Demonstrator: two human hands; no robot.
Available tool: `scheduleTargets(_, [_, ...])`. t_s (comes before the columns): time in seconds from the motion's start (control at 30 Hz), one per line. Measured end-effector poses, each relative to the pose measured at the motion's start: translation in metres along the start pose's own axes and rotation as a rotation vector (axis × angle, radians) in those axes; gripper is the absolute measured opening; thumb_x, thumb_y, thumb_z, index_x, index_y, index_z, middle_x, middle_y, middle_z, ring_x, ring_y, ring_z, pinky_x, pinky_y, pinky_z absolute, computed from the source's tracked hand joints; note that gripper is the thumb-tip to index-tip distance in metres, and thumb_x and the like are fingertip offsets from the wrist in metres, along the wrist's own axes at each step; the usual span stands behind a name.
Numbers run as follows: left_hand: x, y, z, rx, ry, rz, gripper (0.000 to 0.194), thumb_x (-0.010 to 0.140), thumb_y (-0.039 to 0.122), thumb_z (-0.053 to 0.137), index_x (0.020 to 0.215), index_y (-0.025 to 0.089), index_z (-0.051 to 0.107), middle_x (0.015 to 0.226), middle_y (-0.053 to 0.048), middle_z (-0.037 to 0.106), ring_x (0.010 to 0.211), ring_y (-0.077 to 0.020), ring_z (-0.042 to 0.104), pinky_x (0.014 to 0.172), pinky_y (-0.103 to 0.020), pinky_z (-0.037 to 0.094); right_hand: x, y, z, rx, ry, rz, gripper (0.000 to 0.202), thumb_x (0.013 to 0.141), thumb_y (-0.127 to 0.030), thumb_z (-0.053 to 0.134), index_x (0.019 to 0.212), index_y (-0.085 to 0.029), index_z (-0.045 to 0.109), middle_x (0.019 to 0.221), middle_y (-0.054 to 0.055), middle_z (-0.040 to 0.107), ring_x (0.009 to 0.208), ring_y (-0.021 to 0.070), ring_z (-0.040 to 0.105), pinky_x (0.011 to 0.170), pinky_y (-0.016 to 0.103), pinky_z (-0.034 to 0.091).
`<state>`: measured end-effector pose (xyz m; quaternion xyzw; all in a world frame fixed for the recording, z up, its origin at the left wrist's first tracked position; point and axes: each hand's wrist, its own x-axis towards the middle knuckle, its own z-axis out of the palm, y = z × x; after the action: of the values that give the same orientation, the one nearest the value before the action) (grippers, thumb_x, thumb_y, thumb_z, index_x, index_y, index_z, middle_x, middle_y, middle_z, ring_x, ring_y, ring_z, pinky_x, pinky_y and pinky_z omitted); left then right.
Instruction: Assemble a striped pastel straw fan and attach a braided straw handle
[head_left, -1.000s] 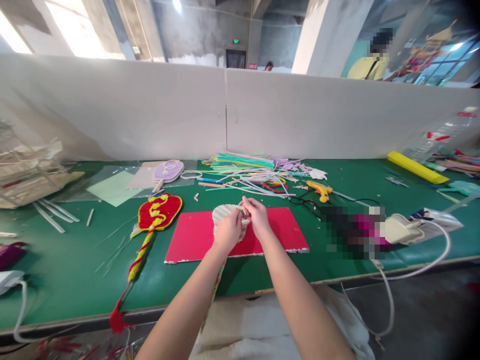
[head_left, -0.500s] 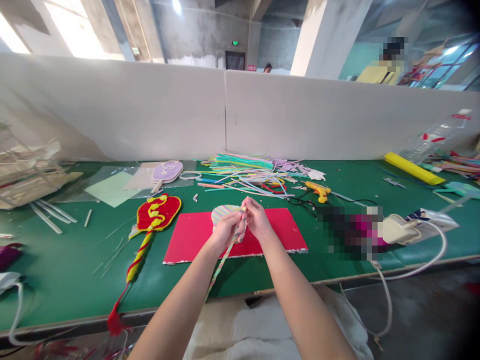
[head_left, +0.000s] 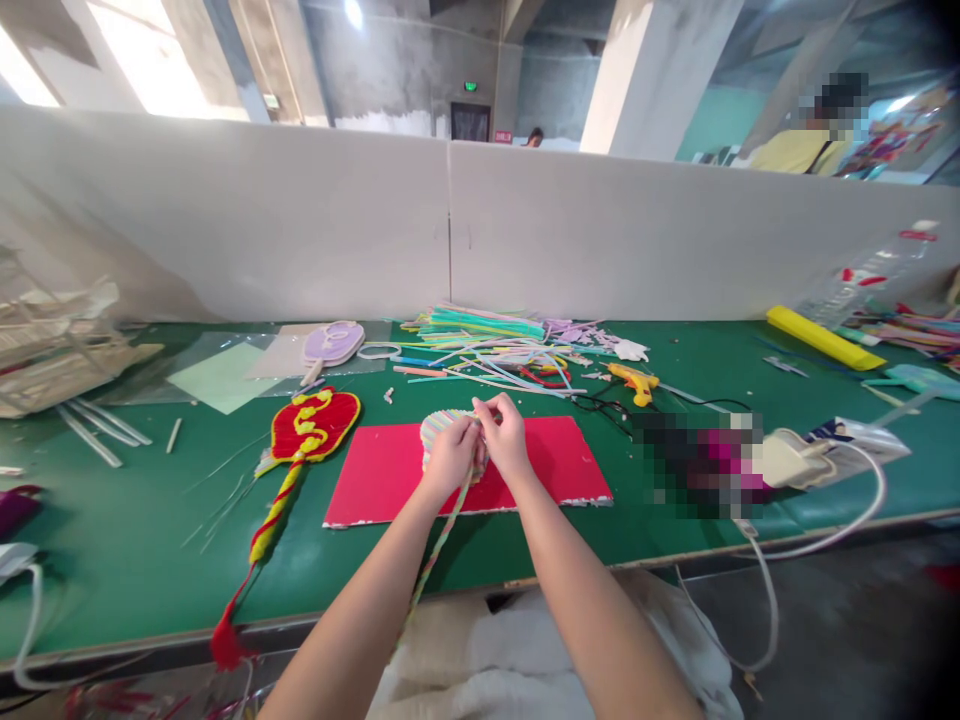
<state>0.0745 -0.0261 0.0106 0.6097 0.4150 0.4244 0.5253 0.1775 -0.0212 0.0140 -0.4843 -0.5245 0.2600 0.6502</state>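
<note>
My left hand [head_left: 452, 456] and my right hand [head_left: 502, 436] meet over a red board [head_left: 559, 462] on the green table. Both are closed, with fingertips pinched together at the top of a multicoloured twisted strip [head_left: 444, 540] that hangs down past the table's front edge. Behind my left hand lies a striped pastel round piece [head_left: 433, 430], partly covered by the fingers. What the right fingertips pinch is too small to make out. A red and yellow fan [head_left: 319, 425] with a red tassel lies left of the board.
Coloured strips [head_left: 480, 330] are heaped behind the board. A yellow glue gun [head_left: 634, 382], a cable and a white power strip [head_left: 795, 458] lie to the right. A purple fan piece [head_left: 334, 345] and green sheet [head_left: 227, 377] are at back left. A bottle [head_left: 877, 275] stands far right.
My hands have shifted slightly left, and the right fingers have turned inward over the left ones. The person in yellow beyond the partition has moved right.
</note>
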Motion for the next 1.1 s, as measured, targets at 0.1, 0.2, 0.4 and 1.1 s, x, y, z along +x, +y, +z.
scheduleTargets(0.1, [0.004, 0.001, 0.0, -0.051, -0.057, -0.043, 0.024, 0.082, 0.039, 0.041, 0.066, 0.021, 0.043, 0.041, 0.005, 0.046, 0.034, -0.0123, 0.044, 0.04, -0.024, 0.036, 0.0, 0.0, -0.001, 0.005, -0.026, 0.012, 0.028, 0.08, -0.044, 0.056, 0.063, -0.022, 0.052, 0.063, -0.002, 0.047, 0.059, 0.0126, 0.045, 0.058, 0.025, 0.036])
scheduleTargets(0.2, [0.005, 0.001, 0.001, -0.071, -0.05, -0.053, 0.025, 0.082, 0.04, 0.042, 0.067, 0.02, 0.044, 0.042, 0.005, 0.046, 0.035, -0.0115, 0.044, 0.042, -0.024, 0.036, 0.0, 0.002, -0.001, -0.008, -0.035, 0.016, 0.028, 0.081, -0.044, 0.054, 0.063, -0.022, 0.05, 0.062, -0.003, 0.046, 0.059, 0.0128, 0.045, 0.058, 0.025, 0.036])
scheduleTargets(0.4, [0.0, -0.003, 0.001, -0.029, 0.07, -0.033, 0.015, 0.079, 0.031, 0.053, 0.069, 0.021, 0.049, 0.045, 0.006, 0.045, 0.039, -0.0097, 0.04, 0.042, -0.021, 0.027, 0.002, 0.008, -0.002, -0.038, 0.006, 0.0, 0.031, 0.08, -0.046, 0.055, 0.061, -0.022, 0.051, 0.064, -0.002, 0.051, 0.064, 0.0131, 0.047, 0.064, 0.025, 0.037])
scheduleTargets(1.1, [0.003, 0.003, 0.002, -0.225, -0.109, -0.078, 0.029, 0.075, 0.045, 0.055, 0.07, 0.017, 0.051, 0.04, 0.006, 0.05, 0.033, -0.0089, 0.046, 0.038, -0.02, 0.037, 0.004, 0.016, -0.002, 0.35, 0.044, 0.311, 0.033, 0.071, -0.052, 0.061, 0.06, -0.021, 0.055, 0.044, -0.008, 0.037, 0.039, 0.0073, 0.035, 0.04, 0.021, 0.029])
